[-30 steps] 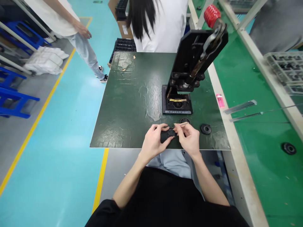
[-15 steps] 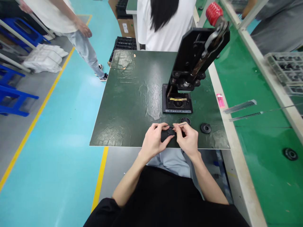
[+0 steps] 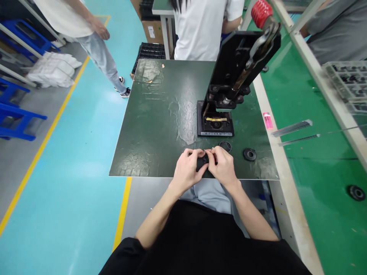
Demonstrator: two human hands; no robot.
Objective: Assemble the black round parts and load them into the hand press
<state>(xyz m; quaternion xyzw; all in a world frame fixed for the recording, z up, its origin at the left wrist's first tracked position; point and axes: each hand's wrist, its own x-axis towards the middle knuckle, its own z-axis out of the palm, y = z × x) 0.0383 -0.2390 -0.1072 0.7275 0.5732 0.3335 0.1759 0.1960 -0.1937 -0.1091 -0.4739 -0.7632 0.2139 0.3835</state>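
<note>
Near the front edge of the dark green table, my left hand is closed around a small black plastic part with a rounded recess. My right hand is closed in a pinch at the part's right side, fingertips touching it. The slim metallic tool seen in that hand half a second ago is now almost wholly hidden by the fingers. Just beyond the right hand lies a black ring. Farther right sits a black round piece with a central hole.
A black hand press with a red-gripped lever stands beyond my hands. On the right runs a green conveyor with another black round piece. A pink item lies on its edge. Other people stand nearby.
My right hand has shifted slightly left and closer to the black part, and its slim tool has gone mostly out of sight. My left hand stays nearly still.
</note>
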